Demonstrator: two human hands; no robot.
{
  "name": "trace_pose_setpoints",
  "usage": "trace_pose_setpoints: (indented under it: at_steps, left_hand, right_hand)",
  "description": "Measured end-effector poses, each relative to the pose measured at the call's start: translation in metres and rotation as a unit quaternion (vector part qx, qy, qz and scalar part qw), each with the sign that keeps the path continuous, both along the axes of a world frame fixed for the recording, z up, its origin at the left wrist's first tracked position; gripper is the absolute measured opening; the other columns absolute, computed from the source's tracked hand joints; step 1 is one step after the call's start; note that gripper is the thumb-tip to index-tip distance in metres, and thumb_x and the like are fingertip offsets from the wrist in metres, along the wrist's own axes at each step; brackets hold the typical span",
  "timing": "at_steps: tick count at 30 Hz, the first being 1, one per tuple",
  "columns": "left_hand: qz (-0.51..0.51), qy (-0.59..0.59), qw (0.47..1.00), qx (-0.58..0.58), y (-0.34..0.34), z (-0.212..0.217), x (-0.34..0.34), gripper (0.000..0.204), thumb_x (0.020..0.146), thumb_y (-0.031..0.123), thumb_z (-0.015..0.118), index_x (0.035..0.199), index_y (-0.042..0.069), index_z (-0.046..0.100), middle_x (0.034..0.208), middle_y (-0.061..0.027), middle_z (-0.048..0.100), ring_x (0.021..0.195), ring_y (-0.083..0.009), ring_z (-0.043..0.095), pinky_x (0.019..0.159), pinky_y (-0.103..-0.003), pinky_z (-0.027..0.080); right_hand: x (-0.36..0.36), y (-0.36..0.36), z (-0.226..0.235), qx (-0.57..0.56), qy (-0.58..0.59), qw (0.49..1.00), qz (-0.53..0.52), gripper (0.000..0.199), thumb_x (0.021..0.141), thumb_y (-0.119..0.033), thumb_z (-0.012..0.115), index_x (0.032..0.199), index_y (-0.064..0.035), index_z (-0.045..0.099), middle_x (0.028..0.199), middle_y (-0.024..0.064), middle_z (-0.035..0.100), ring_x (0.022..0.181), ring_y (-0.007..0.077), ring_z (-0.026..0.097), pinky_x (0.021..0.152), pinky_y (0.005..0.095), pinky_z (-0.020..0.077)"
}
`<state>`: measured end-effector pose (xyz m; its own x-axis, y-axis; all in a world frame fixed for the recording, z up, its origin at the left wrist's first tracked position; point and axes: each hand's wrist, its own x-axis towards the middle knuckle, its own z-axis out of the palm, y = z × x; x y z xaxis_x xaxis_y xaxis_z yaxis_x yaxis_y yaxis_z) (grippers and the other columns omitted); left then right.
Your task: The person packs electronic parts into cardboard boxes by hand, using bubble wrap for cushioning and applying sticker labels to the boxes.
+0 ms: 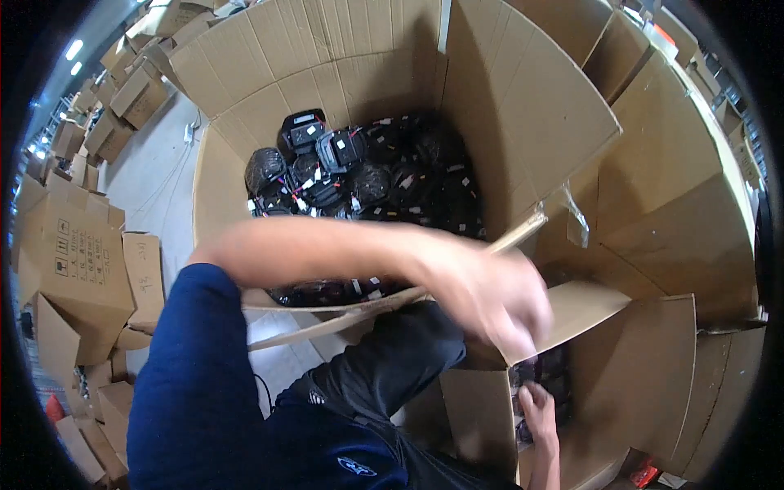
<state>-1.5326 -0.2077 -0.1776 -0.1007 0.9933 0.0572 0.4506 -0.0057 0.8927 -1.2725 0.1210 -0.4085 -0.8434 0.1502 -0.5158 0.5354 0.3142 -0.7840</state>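
My left arm stretches across to the right, and my left hand (500, 300), smeared by motion, is over the corner of a smaller open cardboard box (482, 412). Whether that hand grips anything does not show. Inside this box my right hand (539, 408) is low down, fingers curled against dark wrapped items (554, 371); what it grips is hidden. In front of me stands a large open carton (327, 77). Its bottom is covered with a heap of black plastic-wrapped devices (367, 180) with white labels and small connectors; my forearm hides part of the heap.
Tall carton walls (661, 188) rise on the right, with a loose strip of clear tape (576, 216) on one flap. Stacked cardboard boxes (77, 261) line the left side. A thin white cable (167, 175) lies on the grey floor. My knee (425, 347) is against the large carton's near edge.
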Motion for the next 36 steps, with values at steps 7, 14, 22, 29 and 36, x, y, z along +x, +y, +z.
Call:
trace_pose_setpoints:
  at_steps: [7, 14, 22, 29, 36]
  left_hand:
    - [0.565, 0.284, 0.757, -0.166, -0.233, -0.197, -0.262, 0.070, 0.078, 0.049, 0.076, 0.115, -0.009, 0.064, 0.113, -0.0276, 0.069, 0.108, -0.0395, 0.066, 0.096, -0.046, 0.052]
    - [0.457, 0.180, 0.770, -0.408, -0.279, -0.277, -0.334, 0.097, 0.060, 0.043, 0.090, 0.137, -0.003, 0.053, 0.132, -0.0250, 0.062, 0.124, -0.0349, 0.060, 0.103, -0.044, 0.050]
    - [0.390, 0.072, 0.792, -0.464, -0.268, -0.274, -0.329, 0.062, 0.068, 0.025, 0.089, 0.122, 0.002, 0.069, 0.108, -0.0142, 0.075, 0.099, -0.0265, 0.070, 0.086, -0.040, 0.055]
    - [0.463, -0.175, 0.845, -0.205, -0.292, -0.187, -0.272, 0.041, 0.080, 0.020, 0.084, 0.115, 0.005, 0.071, 0.102, -0.0035, 0.074, 0.090, -0.0145, 0.068, 0.083, -0.034, 0.056]
    - [0.405, -0.403, 0.818, 0.065, -0.193, -0.040, -0.188, 0.032, 0.092, 0.011, 0.074, 0.119, -0.002, 0.065, 0.102, -0.0083, 0.074, 0.084, -0.0142, 0.073, 0.079, -0.030, 0.062]
  right_hand:
    - [0.049, -0.077, 0.051, 0.259, 0.079, 0.962, 0.029, 0.038, 0.089, -0.013, 0.076, 0.122, 0.0017, 0.064, 0.098, 0.0176, 0.068, 0.089, 0.0297, 0.067, 0.083, 0.0363, 0.0531]
    - [0.040, -0.087, 0.047, 0.278, 0.033, 0.960, -0.013, 0.039, 0.089, -0.015, 0.078, 0.121, 0.0019, 0.064, 0.097, 0.0173, 0.072, 0.087, 0.0210, 0.070, 0.078, 0.0339, 0.0559]
    - [0.034, -0.089, 0.042, 0.292, 0.061, 0.953, -0.044, 0.040, 0.084, -0.017, 0.081, 0.116, 0.0023, 0.065, 0.090, 0.0198, 0.070, 0.074, 0.0271, 0.070, 0.070, 0.0360, 0.0564]
    - [0.035, -0.089, 0.052, 0.328, 0.033, 0.944, -0.017, 0.044, 0.084, -0.022, 0.081, 0.117, 0.0026, 0.065, 0.098, 0.0240, 0.071, 0.089, 0.0370, 0.071, 0.082, 0.0410, 0.0557]
    - [-0.048, -0.117, 0.123, 0.297, 0.292, 0.908, 0.052, 0.081, 0.073, -0.008, 0.088, 0.143, 0.0021, 0.047, 0.136, 0.0240, 0.055, 0.126, 0.0370, 0.056, 0.107, 0.0421, 0.0460]
